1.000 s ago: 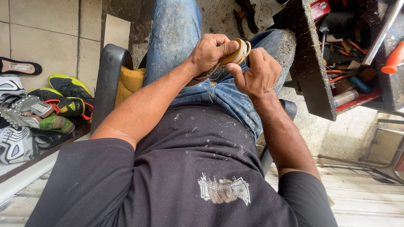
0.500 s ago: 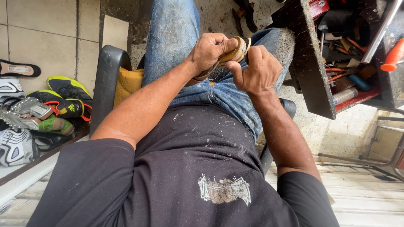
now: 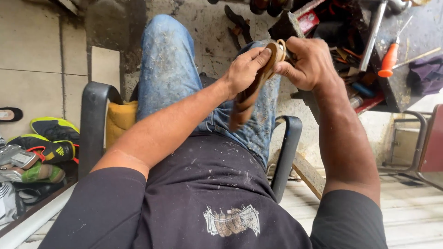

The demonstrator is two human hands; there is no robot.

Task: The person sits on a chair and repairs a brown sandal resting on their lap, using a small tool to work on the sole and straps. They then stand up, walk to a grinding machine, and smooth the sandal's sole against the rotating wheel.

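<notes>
Both forearms reach forward over the lap, the left hand [image 3: 242, 74] and right hand [image 3: 310, 62] each closing its grip on the flat brown leather sandal [image 3: 258, 80], held edge-up above the paint-flecked jeans [image 3: 168, 69]. Beyond stands a cluttered dark worktop [image 3: 406, 85] bearing an orange-handled screwdriver [image 3: 390, 60] and a red flat box [image 3: 308, 20]. Sports shoes [image 3: 44, 147] lie on the floor left.

We see a tan and brown sandal [image 3: 258, 85], its sole edge pale, above our blue jeans [image 3: 168, 69], which are speckled with whitish flecks. Our shirt [image 3: 207, 193] is black, dusted with white specks, with a grey-white print low on the chest. Left of the jeans, the chair arm [image 3: 92, 124] is black and its cushion [image 3: 121, 121] mustard yellow. Further left lie black shoes [image 3: 50, 138] trimmed in neon yellow and red. Right of the sandal, a screwdriver [image 3: 390, 59] has an orange handle.
</notes>
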